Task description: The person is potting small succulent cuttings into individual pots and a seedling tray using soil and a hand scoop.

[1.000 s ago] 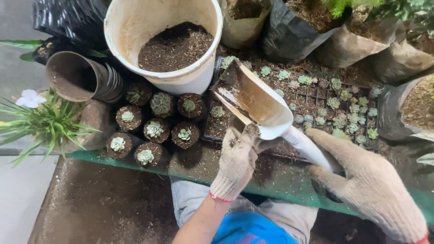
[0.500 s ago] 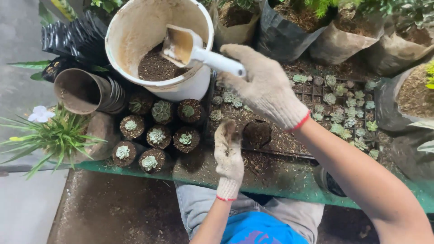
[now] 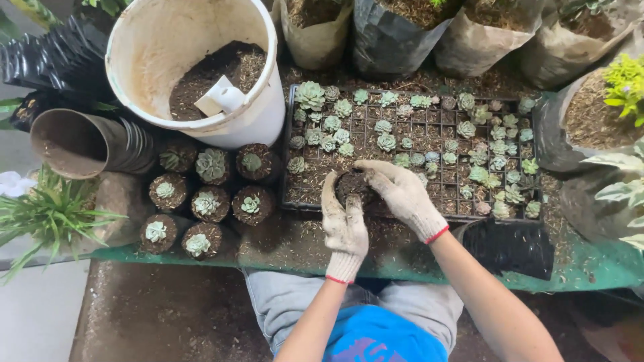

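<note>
Both my gloved hands close around a small black pot of soil (image 3: 351, 184) standing at the front edge of a black seedling tray (image 3: 429, 127). My left hand (image 3: 343, 224) cups its left side, my right hand (image 3: 402, 194) covers its right side and rim. The tray holds several small green succulent rosettes (image 3: 386, 141). A white scoop (image 3: 221, 98) lies in the soil of a big white bucket (image 3: 154, 47) at the back left.
Several potted succulents (image 3: 211, 164) stand left of the tray. A stack of empty black pots (image 3: 87, 142) lies on its side at far left. Soil-filled grow bags (image 3: 396, 33) line the back. A green table edge (image 3: 402, 265) runs below.
My right hand left the white scoop in the bucket and came down onto the small pot. The view shifted right.
</note>
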